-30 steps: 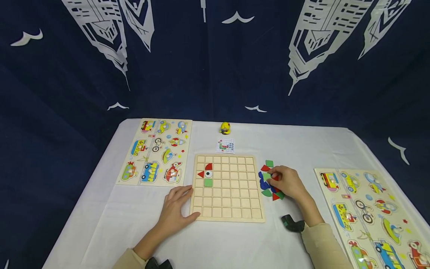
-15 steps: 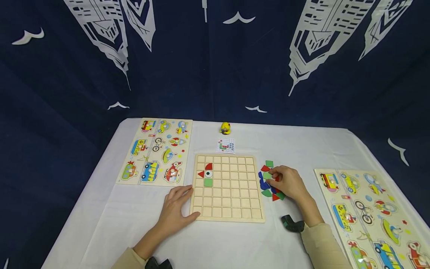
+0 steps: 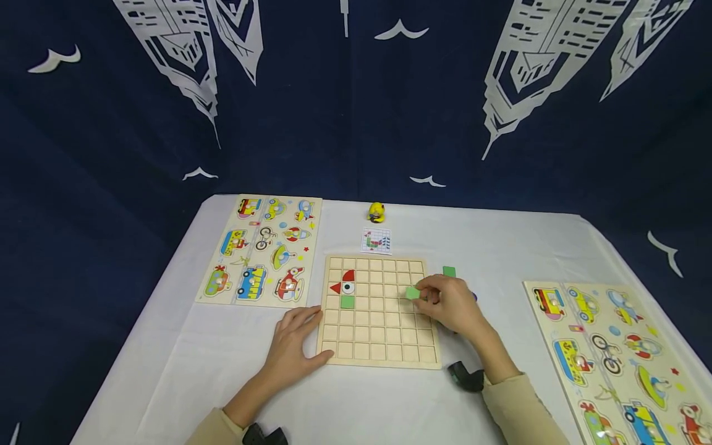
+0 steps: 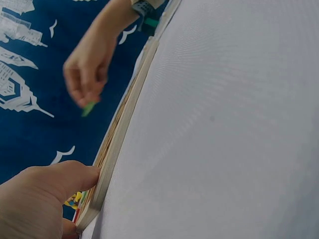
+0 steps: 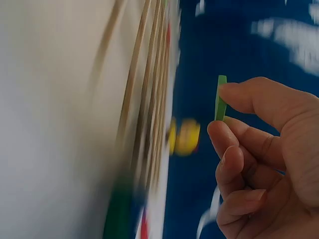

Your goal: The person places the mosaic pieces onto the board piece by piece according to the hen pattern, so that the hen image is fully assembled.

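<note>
My right hand (image 3: 452, 306) pinches a green square tile (image 3: 412, 293) between thumb and fingers, over the right part of a wooden grid board (image 3: 384, 334). In the right wrist view the green tile (image 5: 221, 97) shows edge-on, raised above the board. My left hand (image 3: 292, 343) rests at the board's left edge, thumb (image 4: 82, 175) against the front-left corner. Toward the board's upper left lie a red rounded piece (image 3: 348, 276), a red triangle (image 3: 336, 287), a tile with an eye (image 3: 347, 288) and a green square (image 3: 347, 302).
Another green square (image 3: 449, 271) lies right of the board; my right hand hides most of the loose pieces there. Behind the board are a pattern card (image 3: 376, 241) and a yellow toy figure (image 3: 376, 212). Picture puzzle boards stand left (image 3: 258, 250) and right (image 3: 617, 358).
My right hand has lifted a green square tile from the loose pieces and moved left with it over the board. My left hand stays at the board's edge.
</note>
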{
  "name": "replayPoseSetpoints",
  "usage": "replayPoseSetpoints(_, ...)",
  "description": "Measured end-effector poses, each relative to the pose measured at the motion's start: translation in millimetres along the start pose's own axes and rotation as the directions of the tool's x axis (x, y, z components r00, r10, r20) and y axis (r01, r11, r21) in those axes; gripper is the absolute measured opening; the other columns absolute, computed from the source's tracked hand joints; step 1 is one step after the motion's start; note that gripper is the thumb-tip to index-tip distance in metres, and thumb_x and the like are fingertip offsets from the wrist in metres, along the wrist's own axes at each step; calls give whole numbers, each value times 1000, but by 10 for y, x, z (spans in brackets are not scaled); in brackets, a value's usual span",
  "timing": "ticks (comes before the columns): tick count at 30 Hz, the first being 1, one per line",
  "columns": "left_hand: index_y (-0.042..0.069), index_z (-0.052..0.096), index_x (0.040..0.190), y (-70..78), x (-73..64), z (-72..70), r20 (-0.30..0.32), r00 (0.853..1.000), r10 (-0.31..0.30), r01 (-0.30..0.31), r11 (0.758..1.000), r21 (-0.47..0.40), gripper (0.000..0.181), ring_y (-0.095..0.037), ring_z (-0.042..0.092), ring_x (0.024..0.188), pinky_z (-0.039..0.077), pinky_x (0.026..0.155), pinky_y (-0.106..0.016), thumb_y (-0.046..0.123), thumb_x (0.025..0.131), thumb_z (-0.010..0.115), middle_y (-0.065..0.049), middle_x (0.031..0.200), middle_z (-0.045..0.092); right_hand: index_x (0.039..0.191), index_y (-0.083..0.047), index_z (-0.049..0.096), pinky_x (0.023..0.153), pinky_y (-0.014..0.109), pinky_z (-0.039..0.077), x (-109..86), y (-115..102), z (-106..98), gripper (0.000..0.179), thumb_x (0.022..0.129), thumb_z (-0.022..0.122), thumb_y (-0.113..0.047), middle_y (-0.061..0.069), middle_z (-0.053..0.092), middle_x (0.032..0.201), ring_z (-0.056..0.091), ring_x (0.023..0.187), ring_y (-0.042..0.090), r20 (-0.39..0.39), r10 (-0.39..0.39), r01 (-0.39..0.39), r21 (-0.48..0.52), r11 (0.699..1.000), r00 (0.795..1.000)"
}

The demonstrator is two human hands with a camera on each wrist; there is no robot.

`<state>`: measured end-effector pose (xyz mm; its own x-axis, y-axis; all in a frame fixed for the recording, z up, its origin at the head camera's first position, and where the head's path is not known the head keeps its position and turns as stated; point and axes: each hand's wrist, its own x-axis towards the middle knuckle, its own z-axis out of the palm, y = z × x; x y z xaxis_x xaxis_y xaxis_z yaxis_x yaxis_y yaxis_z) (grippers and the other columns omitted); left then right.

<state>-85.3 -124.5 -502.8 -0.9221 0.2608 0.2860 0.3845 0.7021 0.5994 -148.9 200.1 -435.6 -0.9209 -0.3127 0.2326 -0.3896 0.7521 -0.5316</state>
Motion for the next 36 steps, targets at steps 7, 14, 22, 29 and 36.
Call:
replayPoseSetpoints(7, 0, 60, 131, 25, 18, -8, 17, 1000, -6, 6, 1000, -15, 74, -25, 42, 127, 34, 99, -46, 33, 70, 85, -6, 140, 56, 88, -8, 73, 59, 19, 43, 203, -624, 418, 19, 73, 83, -16, -3, 63, 72, 50, 64, 5, 106, -130, 127, 31, 991, 986)
replayPoseSetpoints(14, 1, 59, 133, 30, 31, -24, 40, 999, -11, 11, 1000, 2, 75, -24, 41, 128, 34, 101, -46, 35, 71, 84, -4, 141, 55, 86, -7, 74, 60, 20, 44, 256, -758, 695, 18, 72, 82, -15, -4, 64, 72, 52, 65, 5, 150, -126, 130, -18, 991, 981)
replayPoseSetpoints(22, 1, 60, 132, 29, 34, -51, 40, 999, -16, 15, 1000, 3, 74, -25, 41, 128, 34, 100, -46, 35, 71, 84, -5, 140, 55, 87, -7, 74, 59, 20, 43, 280, -778, 766, 20, 72, 83, -16, -4, 62, 72, 51, 65, 5, 171, -139, 143, -15, 990, 975)
replayPoseSetpoints(29, 1, 60, 132, 8, 7, -35, 33, 999, -13, 13, 1000, 7, 74, -24, 41, 128, 34, 101, -46, 36, 71, 84, -5, 140, 56, 87, -8, 74, 59, 20, 43, 254, -774, 772, 21, 72, 84, -17, -5, 63, 73, 51, 65, 4, 172, -124, 128, -13, 992, 977)
replayPoseSetpoints(36, 1, 60, 131, -15, 2, -9, 18, 1000, 0, 0, 1000, 9, 75, -24, 41, 127, 34, 100, -45, 35, 70, 85, -5, 139, 56, 85, -9, 73, 60, 20, 43, 110, -637, 592, 16, 74, 83, -14, -4, 63, 72, 53, 65, 5, 110, -84, 81, 38, 996, 990)
